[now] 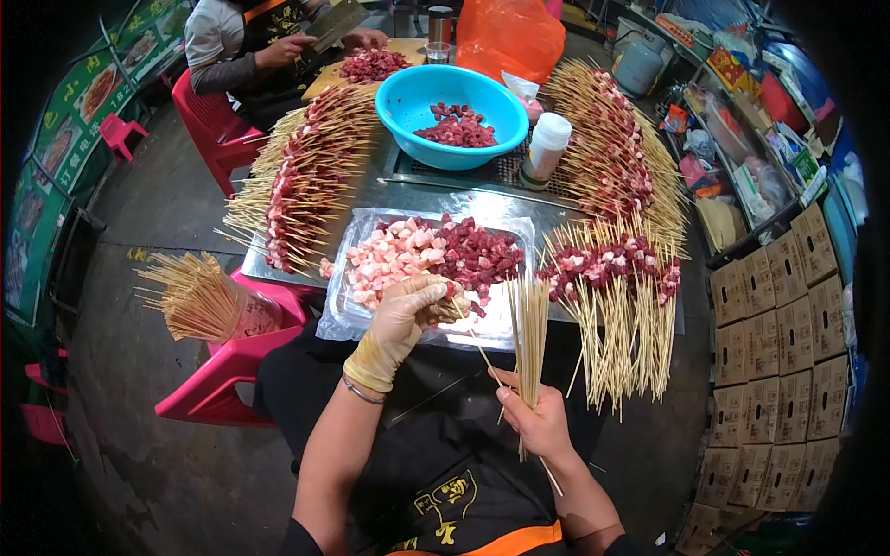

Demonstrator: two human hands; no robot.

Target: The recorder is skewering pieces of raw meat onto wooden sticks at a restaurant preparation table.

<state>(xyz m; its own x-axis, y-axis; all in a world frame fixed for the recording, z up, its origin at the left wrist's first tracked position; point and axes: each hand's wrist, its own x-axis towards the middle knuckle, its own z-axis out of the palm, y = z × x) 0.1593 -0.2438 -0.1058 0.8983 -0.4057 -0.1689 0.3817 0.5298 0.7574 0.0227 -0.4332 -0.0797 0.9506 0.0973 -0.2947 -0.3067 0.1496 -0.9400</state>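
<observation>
My left hand (410, 313), in a thin rubber glove, pinches small meat pieces against the tip of a bamboo skewer (481, 351). My bare right hand (534, 417) grips an upright bundle of bamboo skewers (530, 333) and the lower part of that single skewer. Beyond my hands lies a plastic-lined metal tray (336, 295), with diced pale fat (393, 254) on its left and diced red meat (480, 250) on its right. A pile of threaded meat skewers (612, 264) stands against the tray's right side, handles towards me.
Long rows of meat skewers (309, 181) lie left and right (605, 139) on the metal table. Between them stand a blue basin (452, 153) and a white bottle (547, 149). Skewers fill a container (254, 316) on a pink chair. Across the table, another person holds a cleaver (337, 24).
</observation>
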